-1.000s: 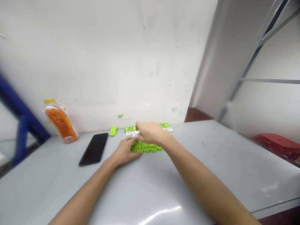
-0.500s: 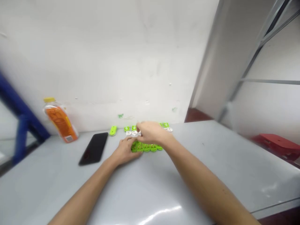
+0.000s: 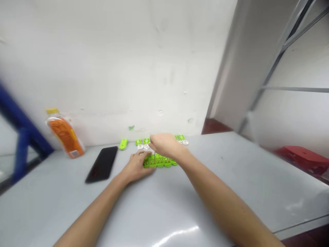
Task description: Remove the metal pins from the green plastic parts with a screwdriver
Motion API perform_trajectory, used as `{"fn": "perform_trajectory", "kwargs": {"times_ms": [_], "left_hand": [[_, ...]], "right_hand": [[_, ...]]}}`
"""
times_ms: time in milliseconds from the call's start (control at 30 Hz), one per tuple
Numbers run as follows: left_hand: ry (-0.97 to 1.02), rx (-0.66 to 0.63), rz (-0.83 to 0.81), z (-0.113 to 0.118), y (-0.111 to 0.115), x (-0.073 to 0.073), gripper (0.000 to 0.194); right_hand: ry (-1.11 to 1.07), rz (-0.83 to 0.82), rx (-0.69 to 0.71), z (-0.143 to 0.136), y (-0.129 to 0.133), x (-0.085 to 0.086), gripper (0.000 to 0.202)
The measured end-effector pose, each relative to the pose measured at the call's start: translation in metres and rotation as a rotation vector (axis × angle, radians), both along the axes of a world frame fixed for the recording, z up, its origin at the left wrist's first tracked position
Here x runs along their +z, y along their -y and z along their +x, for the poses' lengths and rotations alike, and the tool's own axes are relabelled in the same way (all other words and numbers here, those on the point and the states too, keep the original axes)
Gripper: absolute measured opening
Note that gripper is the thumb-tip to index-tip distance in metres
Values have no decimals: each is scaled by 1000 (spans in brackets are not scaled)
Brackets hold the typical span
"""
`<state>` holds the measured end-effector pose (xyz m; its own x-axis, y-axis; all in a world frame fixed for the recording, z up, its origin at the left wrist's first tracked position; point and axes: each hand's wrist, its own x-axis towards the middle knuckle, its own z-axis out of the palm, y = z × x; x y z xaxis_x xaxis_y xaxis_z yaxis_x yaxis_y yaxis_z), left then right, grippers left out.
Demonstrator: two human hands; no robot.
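The left hand (image 3: 136,167) has its fingers closed around the left end of the row of green pieces (image 3: 164,161) on the table (image 3: 144,209). The right hand (image 3: 166,144) has its fingers closed on a thin tool (image 3: 155,157) (only the shaft shows), directed down at the row. Small white pieces (image 3: 143,146) lie just beyond the left fingers.

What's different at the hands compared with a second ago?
A thin dark shaft now shows below the right hand, pointing down at the row of green plastic pieces; whether it was just picked up, I can't tell. The left hand stays at the row's left end; the flat black phone hasn't moved.
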<state>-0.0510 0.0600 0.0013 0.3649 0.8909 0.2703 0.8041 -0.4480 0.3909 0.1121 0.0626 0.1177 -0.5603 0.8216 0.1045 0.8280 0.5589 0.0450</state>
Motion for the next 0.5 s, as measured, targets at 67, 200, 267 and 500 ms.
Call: {"fn": "perform_trajectory", "kwargs": {"times_ms": [67,200,267,500], "left_hand": [[2,6,4,0,0,-1,56],[-14,9,10,0,0,-1,54],[-26,6,10,0,1,0,56],[-21,1,35,1,2,1,55]], "right_hand": [[-14,-3,32,1,0,0,21],[-48,5,54,2,0,-1,32],[-37,12,5,1,-2,-1,32],[-32,-31,44,5,1,2,26]]}}
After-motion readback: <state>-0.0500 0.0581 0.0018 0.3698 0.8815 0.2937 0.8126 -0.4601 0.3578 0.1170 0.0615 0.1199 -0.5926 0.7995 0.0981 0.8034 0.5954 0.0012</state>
